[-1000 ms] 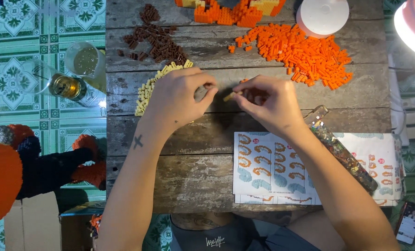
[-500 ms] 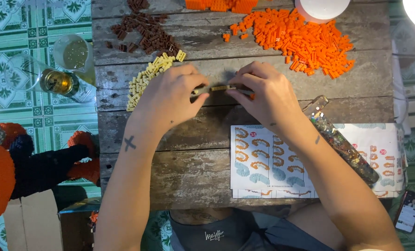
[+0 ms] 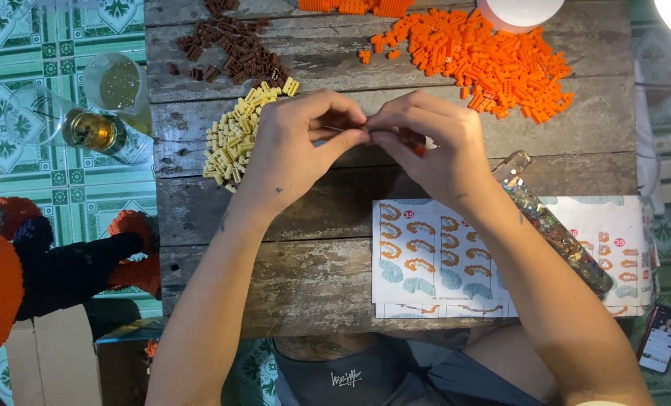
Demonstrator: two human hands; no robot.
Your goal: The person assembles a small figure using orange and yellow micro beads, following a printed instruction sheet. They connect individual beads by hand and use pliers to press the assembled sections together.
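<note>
From the head camera, looking straight down on the weathered grey plank table (image 3: 290, 286), the left hand (image 3: 294, 146) and the right hand (image 3: 433, 143) meet fingertip to fingertip over the middle of the table, both pinched on a small thin assembly of building bricks (image 3: 358, 129) that is mostly hidden by the fingers; a bit of orange shows under the right thumb. Half a second ago the hands sat a little lower on the table and the dark strip between them showed more plainly; now the fingers cover nearly all of it. The heap of pale yellow small bricks (image 3: 238, 135) lies on the table just left of the left hand, the heap of dark brown bricks (image 3: 230, 45) beyond it toward the table's far edge, and the wide spread of orange bricks (image 3: 486, 60) at the far right. The printed paper instruction sheet (image 3: 426, 256) lies on the table's near side under the right forearm, with a clear plastic tube of mixed pieces (image 3: 554, 225) across it. Off the table's left edge stand a clear drinking glass (image 3: 117, 83) and a bottle (image 3: 95, 131).
</note>
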